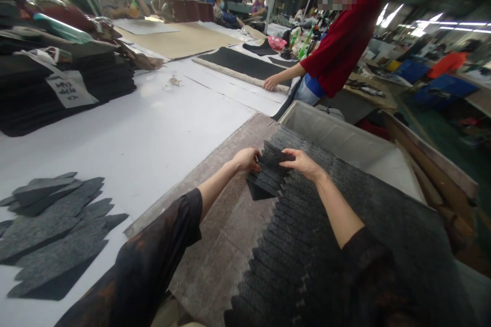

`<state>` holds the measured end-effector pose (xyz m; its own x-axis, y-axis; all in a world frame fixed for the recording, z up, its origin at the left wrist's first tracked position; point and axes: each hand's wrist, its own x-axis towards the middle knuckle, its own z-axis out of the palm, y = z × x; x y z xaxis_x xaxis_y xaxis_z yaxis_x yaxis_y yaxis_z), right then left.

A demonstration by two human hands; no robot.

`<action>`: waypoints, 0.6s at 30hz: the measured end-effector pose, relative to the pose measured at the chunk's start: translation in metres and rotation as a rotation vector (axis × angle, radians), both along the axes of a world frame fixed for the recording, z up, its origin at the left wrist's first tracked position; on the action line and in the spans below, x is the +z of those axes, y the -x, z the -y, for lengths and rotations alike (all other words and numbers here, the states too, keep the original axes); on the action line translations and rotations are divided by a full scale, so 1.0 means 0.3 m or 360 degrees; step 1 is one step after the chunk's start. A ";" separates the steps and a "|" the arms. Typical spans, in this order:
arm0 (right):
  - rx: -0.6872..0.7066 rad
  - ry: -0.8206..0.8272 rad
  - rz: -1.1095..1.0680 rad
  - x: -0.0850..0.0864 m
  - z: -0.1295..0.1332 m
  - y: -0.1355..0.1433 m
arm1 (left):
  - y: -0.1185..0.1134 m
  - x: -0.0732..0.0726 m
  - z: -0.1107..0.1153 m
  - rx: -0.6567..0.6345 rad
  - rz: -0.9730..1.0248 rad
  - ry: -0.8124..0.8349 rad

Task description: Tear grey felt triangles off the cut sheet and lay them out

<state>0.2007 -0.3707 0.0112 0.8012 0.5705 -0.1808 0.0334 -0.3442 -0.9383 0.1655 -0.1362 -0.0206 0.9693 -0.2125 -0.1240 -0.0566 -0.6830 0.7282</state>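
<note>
Dark grey felt pieces with pointed ends [284, 235] lie overlapped in long rows on a brownish board [218, 245]. At the far end of the left row, my left hand [248, 159] grips the left edge of a small stack of felt pieces [268, 176], fingers closed on it. My right hand [301, 162] is at the stack's right side, its thumb and fingers apart around the edge; whether it grips the felt is hard to tell. The lowest piece of the stack shows a darker, smooth face.
More pointed felt pieces [61, 230] lie on the white table [153, 127] at left. Behind them stands a dark fabric pile [61, 87] with a label. A grey bin [345, 138] borders the board. A person in red [341, 46] touches a board beyond.
</note>
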 end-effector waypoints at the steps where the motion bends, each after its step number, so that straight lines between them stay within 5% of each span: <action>1: -0.0004 -0.0006 -0.0003 -0.004 0.005 -0.002 | -0.004 0.001 -0.002 -0.0045 -0.0039 0.0028; 18: -0.0286 0.0165 -0.0003 -0.049 0.048 -0.003 | 0.050 0.002 -0.045 -0.0148 -0.0260 0.0449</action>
<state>0.2017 -0.3852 -0.0034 0.8880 0.3969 -0.2324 -0.0386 -0.4391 -0.8976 0.1506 -0.1226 -0.0202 0.9164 -0.3468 -0.1997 0.0239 -0.4507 0.8924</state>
